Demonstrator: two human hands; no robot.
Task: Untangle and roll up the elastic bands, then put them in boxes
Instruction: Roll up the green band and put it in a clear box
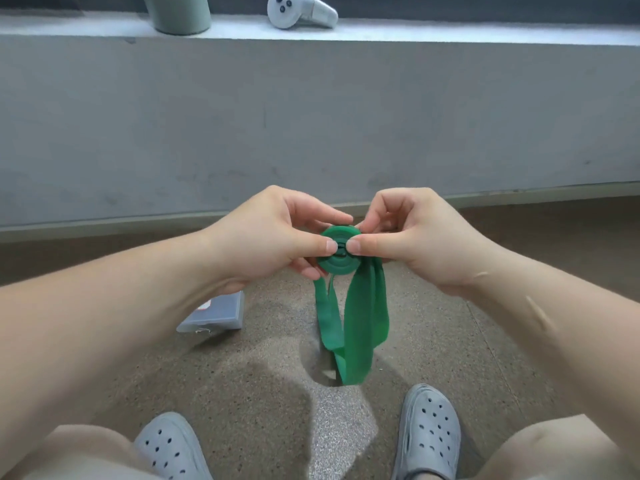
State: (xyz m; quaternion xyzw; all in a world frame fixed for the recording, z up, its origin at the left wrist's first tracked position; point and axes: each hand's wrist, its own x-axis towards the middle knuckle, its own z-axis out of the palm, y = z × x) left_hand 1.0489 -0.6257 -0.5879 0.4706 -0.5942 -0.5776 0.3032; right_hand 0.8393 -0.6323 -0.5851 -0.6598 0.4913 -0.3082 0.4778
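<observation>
A green elastic band is partly wound into a flat round coil, held in the air above the floor. Its loose end hangs down in a long loop almost to the floor. My left hand pinches the coil from the left, thumb pressed on its face. My right hand pinches it from the right, thumb tip close to the left thumb. A clear plastic box lies on the floor below my left forearm, partly hidden by it.
A grey concrete wall rises just beyond my hands, with a ledge on top bearing a pale green cup and a white game controller. My two feet in grey clogs rest on the speckled floor below.
</observation>
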